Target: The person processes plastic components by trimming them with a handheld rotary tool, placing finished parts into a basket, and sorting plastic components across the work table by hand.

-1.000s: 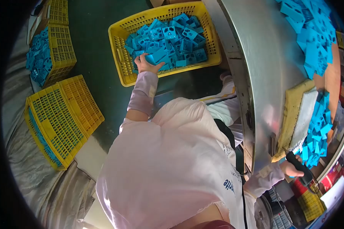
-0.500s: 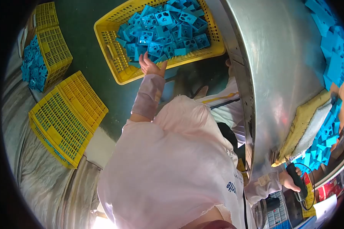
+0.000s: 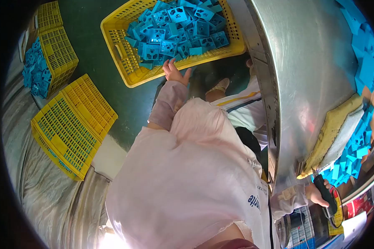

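My left hand (image 3: 176, 74) is open over the near edge of a yellow perforated crate (image 3: 133, 81). Its fingers are apart and nothing shows in them. Blue plastic box-shaped pieces (image 3: 167, 47) with holes are heaped in this crate, just beyond the fingertips. At the right, my right hand (image 3: 318, 195) is closed around the black handle of a slim corded tool (image 3: 329, 205). The tool's thin tip points toward a yellowish foam pad (image 3: 326, 135) at the edge of the metal table (image 3: 305, 70). What kind of tool it is I cannot make out.
More blue pieces (image 3: 367, 68) are piled along the table's far right side. Stacked yellow crates (image 3: 77, 124) stand at the left, and another crate (image 3: 60, 58) holds blue pieces. Someone's leg in white trousers with stripes (image 3: 247, 101) shows beside the table.
My left hand has shifted slightly right relative to the crate, still with fingers apart. The whole view has moved a little. My right hand keeps hold of the tool.
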### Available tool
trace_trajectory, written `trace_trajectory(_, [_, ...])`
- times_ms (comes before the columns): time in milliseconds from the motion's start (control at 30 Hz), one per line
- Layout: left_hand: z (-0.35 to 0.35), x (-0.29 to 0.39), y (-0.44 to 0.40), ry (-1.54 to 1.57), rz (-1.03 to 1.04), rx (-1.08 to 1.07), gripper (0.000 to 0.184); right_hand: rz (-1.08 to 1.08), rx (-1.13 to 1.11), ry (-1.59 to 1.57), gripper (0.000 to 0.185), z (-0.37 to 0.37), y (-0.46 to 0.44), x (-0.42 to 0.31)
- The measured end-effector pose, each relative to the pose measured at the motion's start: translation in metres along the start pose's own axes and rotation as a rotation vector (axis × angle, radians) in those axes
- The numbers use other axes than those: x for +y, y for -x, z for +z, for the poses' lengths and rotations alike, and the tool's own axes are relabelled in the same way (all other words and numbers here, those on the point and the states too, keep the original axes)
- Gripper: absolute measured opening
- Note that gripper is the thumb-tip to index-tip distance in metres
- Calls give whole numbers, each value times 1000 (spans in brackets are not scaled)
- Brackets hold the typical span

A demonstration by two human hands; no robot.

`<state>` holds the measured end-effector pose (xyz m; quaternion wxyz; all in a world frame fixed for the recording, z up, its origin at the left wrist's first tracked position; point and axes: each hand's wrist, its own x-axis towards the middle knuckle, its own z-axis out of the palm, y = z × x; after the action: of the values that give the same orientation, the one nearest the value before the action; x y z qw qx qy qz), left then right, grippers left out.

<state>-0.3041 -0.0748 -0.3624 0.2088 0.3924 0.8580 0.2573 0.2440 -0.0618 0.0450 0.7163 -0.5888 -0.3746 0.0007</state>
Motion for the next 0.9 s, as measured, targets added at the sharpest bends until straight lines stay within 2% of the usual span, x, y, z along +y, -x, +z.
trace_trajectory(133, [-2,4,4,38,-3,-13,76,78,-57,-40,51,-8,-1,-1])
trace_trajectory(267, [-9,12,0,68,-17,-15,72,58,-53,-62,54,-9,5,-1])
trace_trajectory(367, [-8,3,3,93,-71,-94,73,31,-88,-41,56,-11,8,0])
trace_trajectory(467, [11,-18,14,124,12,-145,65,32,-205,-66,58,-26,-1,7])
trace_trajectory(567, [13,-12,13,135,26,-181,59,-41,-42,-79,61,-5,12,1])
trace_trajectory(600, [11,-8,10,140,21,-184,57,-36,-60,-86,62,-9,10,3])
trace_trajectory(700, [-5,3,-32,229,47,14,56,-21,-81,-113,64,-16,7,5])
trace_trajectory(733, [-15,6,-62,131,29,62,56,-13,-67,-127,64,-16,7,6])
trace_trajectory(767, [-21,-3,-102,255,95,198,54,-8,-47,-139,65,-15,7,5])
trace_trajectory(800, [-48,-2,-150,317,250,313,54,24,-24,-194,64,-18,8,8])
trace_trajectory(833, [-107,31,-185,212,373,445,51,89,-31,-243,66,-30,3,16])
trace_trajectory(867, [-166,61,-220,310,283,470,46,85,-13,-226,68,-24,7,12])
trace_trajectory(900, [-228,85,-255,487,372,532,40,82,9,-209,70,-20,10,7])
